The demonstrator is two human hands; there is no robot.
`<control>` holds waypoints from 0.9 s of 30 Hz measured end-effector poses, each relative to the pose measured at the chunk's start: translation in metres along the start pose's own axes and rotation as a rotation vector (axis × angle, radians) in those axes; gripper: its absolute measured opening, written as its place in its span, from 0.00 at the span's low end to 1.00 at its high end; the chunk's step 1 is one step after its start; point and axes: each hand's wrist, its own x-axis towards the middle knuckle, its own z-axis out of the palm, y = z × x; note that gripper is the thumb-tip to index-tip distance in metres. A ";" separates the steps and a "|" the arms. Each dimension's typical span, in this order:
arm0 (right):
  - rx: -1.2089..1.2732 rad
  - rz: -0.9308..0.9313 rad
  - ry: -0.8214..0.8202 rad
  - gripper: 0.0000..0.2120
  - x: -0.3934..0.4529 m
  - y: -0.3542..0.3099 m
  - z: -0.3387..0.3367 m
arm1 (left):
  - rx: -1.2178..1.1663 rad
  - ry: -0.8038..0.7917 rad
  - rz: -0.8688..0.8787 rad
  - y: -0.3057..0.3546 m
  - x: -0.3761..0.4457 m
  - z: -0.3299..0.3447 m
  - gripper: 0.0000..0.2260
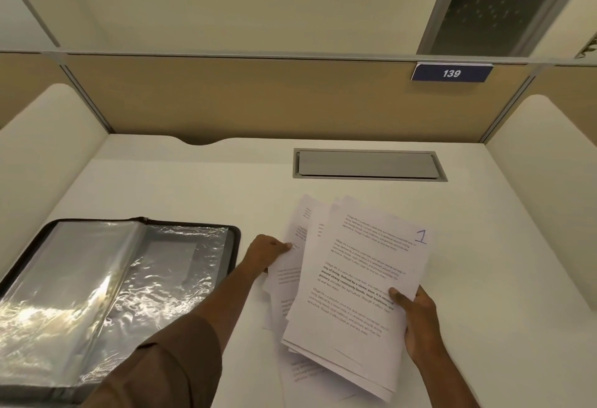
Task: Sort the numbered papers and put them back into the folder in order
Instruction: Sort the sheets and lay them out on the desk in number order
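White papers (355, 278) are thin and floppy; the left hand (266, 251) and right hand (416, 314) are pinching opposite edges, fanning loosely between both grips.

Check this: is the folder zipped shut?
No, the folder lies open on the desk, its clear plastic sleeves exposed.

White papers (352, 281) with black print, blue handwritten "1"; black-edged folder (135, 281) with shiny clear sleeves; white desk (206, 181); navy sign (451, 73), white "139"; brown sleeve (168, 365).
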 end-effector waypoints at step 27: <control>-0.469 0.151 -0.041 0.02 -0.004 0.012 0.007 | -0.109 0.530 0.621 0.000 -0.043 -0.067 0.08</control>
